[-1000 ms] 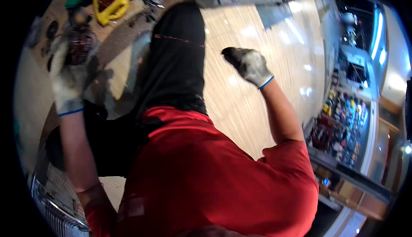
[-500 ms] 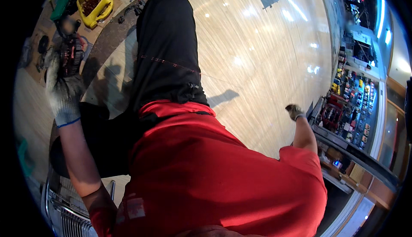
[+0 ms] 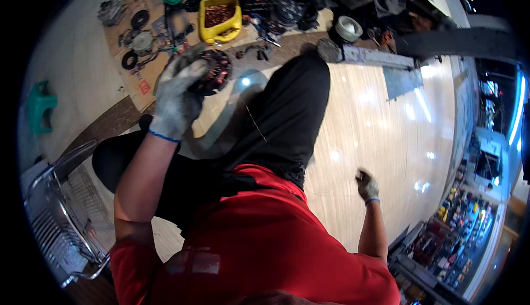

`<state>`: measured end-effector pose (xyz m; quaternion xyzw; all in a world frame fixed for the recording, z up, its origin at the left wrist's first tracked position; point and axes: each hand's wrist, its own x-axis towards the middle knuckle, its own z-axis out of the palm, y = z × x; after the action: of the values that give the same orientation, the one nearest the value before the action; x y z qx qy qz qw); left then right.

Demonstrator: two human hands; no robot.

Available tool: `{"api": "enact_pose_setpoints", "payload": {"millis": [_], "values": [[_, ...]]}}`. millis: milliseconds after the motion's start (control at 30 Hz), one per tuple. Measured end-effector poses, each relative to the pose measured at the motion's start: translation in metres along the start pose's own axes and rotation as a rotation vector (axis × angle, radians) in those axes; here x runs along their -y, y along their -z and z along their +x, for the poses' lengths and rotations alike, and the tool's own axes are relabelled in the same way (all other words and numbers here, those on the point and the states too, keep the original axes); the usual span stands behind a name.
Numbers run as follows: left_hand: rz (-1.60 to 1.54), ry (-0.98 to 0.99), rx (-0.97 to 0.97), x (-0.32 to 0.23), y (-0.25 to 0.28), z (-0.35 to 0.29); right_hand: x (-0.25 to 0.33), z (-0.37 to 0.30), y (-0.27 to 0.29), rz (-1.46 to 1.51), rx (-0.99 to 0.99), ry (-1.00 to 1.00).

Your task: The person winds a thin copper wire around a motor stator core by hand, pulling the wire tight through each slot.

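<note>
Copper-wound stator (image 3: 216, 72) was in left hand (image 3: 179, 92), gloved fingers closed on its edge, near yellow cut-open jug (image 3: 222, 32) of copper-coloured bits. Thin wire (image 3: 254, 122) ran across black trousers (image 3: 295, 103). Right hand (image 3: 367, 186), also gloved, was well apart over pale floor (image 3: 342, 117); fingers looked curled, couldn't tell if gripping anything. Loose parts lay on cardboard (image 3: 131, 78).
</note>
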<state>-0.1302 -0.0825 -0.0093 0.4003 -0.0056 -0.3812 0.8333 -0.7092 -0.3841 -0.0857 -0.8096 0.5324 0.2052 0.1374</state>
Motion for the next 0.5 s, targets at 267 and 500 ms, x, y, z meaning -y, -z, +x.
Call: {"api": "enact_pose_setpoints", "payload": {"millis": [267, 500], "values": [[0.059, 0.008, -0.001, -0.007, -0.007, 0.005, 0.424, -0.013, 0.145, 0.688, 0.126, 0.799], [0.037, -0.026, -0.034, -0.008, -0.004, 0.001, 0.483, 0.001, 0.126, 0.856, 0.801, 0.495]]}}
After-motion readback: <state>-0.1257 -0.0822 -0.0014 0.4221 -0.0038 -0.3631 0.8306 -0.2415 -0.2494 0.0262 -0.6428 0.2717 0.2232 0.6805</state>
